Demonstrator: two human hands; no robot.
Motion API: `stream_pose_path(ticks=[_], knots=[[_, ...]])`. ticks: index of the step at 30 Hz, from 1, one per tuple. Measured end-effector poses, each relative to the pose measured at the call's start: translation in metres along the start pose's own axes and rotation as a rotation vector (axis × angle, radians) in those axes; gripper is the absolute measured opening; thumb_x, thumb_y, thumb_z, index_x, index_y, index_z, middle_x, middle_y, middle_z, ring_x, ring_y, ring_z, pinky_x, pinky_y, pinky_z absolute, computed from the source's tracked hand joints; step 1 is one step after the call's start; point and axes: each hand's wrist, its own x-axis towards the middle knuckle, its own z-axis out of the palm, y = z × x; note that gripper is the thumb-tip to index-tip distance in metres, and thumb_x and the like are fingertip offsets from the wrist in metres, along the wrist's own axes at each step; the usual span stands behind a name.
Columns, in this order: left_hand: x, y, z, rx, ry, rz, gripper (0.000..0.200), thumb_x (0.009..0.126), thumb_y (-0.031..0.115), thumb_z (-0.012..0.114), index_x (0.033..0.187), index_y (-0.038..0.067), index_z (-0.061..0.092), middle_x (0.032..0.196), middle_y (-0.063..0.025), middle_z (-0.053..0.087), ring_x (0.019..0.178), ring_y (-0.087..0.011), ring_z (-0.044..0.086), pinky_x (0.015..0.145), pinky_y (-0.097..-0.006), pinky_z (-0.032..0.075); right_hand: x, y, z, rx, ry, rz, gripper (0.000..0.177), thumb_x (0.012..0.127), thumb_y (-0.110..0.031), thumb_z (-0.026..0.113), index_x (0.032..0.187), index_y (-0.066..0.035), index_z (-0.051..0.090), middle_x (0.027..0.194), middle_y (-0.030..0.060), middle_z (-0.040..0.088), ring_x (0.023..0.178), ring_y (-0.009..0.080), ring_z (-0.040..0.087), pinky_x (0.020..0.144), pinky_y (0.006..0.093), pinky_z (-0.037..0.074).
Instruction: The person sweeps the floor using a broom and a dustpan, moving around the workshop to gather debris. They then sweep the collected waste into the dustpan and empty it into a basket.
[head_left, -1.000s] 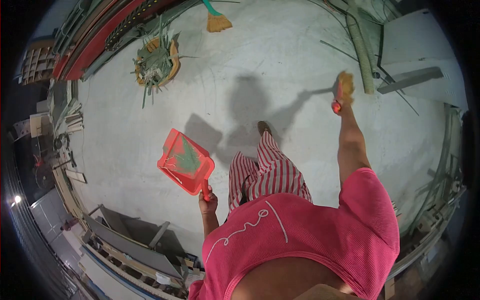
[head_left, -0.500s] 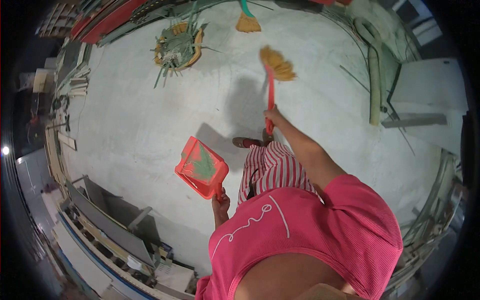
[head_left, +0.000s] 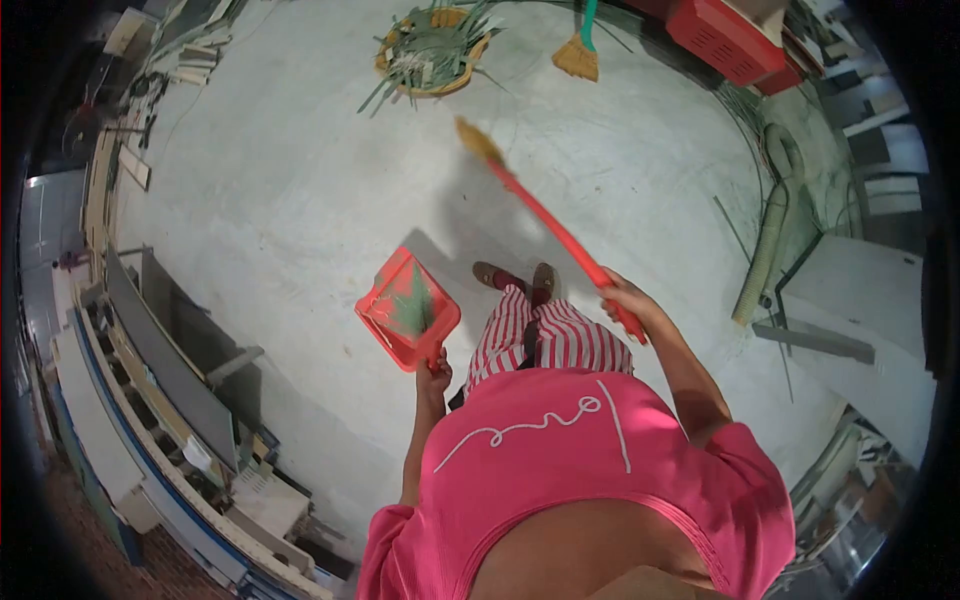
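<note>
A red dustpan [head_left: 381, 283] is gripped by its short handle in my left hand [head_left: 433, 374], its open side turned away from me. Green strips and pale scraps [head_left: 409, 305] lie in the pan. My right hand [head_left: 628, 297] is wrapped round the red handle of a broom [head_left: 553, 221] near its end. The broom's straw-coloured bristles [head_left: 478, 138] point away from me to the upper left, over the pale floor. My shoes stand between the dustpan and the broom handle.
Ahead sits a basket [head_left: 428, 92] heaped with green strips. A second broom [head_left: 577, 58] with a green handle is right of it, and a red crate [head_left: 722, 45] further right. A thick hose [head_left: 768, 240] lies at the right; boards and a long bench [head_left: 165, 430] line the left.
The red broom has swung from upright to a leftward slant, its bristles moving left and my right hand moving right and nearer my body. The dustpan stays at my left; the view has shifted.
</note>
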Motion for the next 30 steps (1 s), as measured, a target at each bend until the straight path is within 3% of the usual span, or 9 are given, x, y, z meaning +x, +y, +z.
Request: stream_pose_path(ticks=[7,9,13,15,18,19,24,26,30], knots=[[0.016,0.027,0.007,-0.027,-0.075,0.0,0.036,0.08,0.031,0.027,0.099,0.004,0.043,0.076,-0.0081,0.055,0.05,-0.0105,0.046,0.043,-0.0207,0.038,-0.047,0.048,-0.017,-0.094,0.373,0.063,0.045,0.071,-0.013,0.047,0.112,-0.014,0.026,0.053,-0.0005,0.038,0.04,0.0071,0.037,0.034,0.0215,0.033],[0.016,0.032,0.006,-0.054,-0.084,-0.003,0.036,0.081,0.031,0.027,0.098,0.004,0.043,0.076,-0.0083,0.055,0.05,-0.0106,0.046,0.043,-0.0205,0.038,-0.04,0.059,-0.03,0.14,0.398,0.15,0.031,0.072,-0.013,0.045,0.098,-0.013,0.029,0.053,-0.0004,0.038,0.04,0.0076,0.038,0.034,0.0224,0.035],[0.012,0.036,0.009,-0.082,-0.063,-0.032,0.036,0.081,0.032,0.028,0.098,0.004,0.043,0.076,-0.0089,0.055,0.049,-0.0108,0.046,0.043,-0.0205,0.038,0.008,0.072,-0.081,0.729,0.264,0.43,0.013,0.074,-0.016,0.043,0.075,-0.009,0.032,0.047,-0.0021,0.036,0.036,0.0089,0.038,0.03,0.025,0.033],[0.008,0.041,0.006,-0.083,-0.032,-0.033,0.036,0.08,0.032,0.029,0.098,0.004,0.043,0.076,-0.0092,0.055,0.049,-0.0108,0.046,0.043,-0.0204,0.037,0.015,0.075,-0.062,0.509,0.164,0.335,0.014,0.075,-0.016,0.042,0.068,-0.009,0.033,0.046,-0.0022,0.036,0.035,0.0094,0.038,0.029,0.0244,0.032],[0.005,0.042,0.003,-0.064,-0.056,-0.019,0.035,0.081,0.032,0.029,0.098,0.004,0.043,0.076,-0.0096,0.055,0.049,-0.0107,0.045,0.042,-0.0201,0.037,0.043,0.065,-0.028,0.36,-0.017,0.412,0.016,0.076,-0.019,0.042,0.065,-0.01,0.034,0.044,-0.003,0.036,0.034,0.0096,0.036,0.03,0.0242,0.032],[0.006,0.043,0.001,-0.065,-0.036,-0.017,0.035,0.081,0.031,0.029,0.099,0.004,0.043,0.076,-0.0097,0.055,0.048,-0.0107,0.045,0.042,-0.0201,0.037,0.044,0.048,0.006,0.284,0.036,0.321,0.028,0.074,-0.02,0.045,0.051,-0.012,0.032,0.041,-0.0027,0.035,0.032,0.0079,0.035,0.03,0.02,0.031],[0.007,0.052,-0.011,-0.112,0.019,-0.015,0.035,0.081,0.031,0.028,0.099,0.004,0.042,0.076,-0.0098,0.055,0.048,-0.0107,0.045,0.042,-0.02,0.036,0.103,0.024,0.094,0.272,-0.126,0.333,0.016,0.076,-0.017,0.044,0.065,-0.011,0.034,0.049,-0.0041,0.037,0.038,0.0058,0.036,0.032,0.0193,0.03],[0.013,0.044,-0.004,-0.111,0.036,-0.011,0.035,0.081,0.031,0.028,0.099,0.004,0.042,0.077,-0.0099,0.055,0.048,-0.0107,0.045,0.042,-0.0198,0.036,0.159,0.043,0.08,0.235,-0.243,0.278,0.018,0.076,-0.022,0.043,0.063,-0.012,0.036,0.05,-0.0029,0.037,0.038,0.0085,0.037,0.033,0.0216,0.032],[0.011,0.043,-0.012,-0.141,0.008,0.011,0.035,0.081,0.031,0.027,0.099,0.004,0.041,0.078,-0.0101,0.055,0.048,-0.0104,0.045,0.042,-0.0197,0.036,0.173,-0.004,0.141,0.5,-0.345,0.418,0.013,0.076,-0.015,0.044,0.07,-0.008,0.034,0.053,-0.0026,0.037,0.041,0.0047,0.037,0.034,0.0166,0.032]])
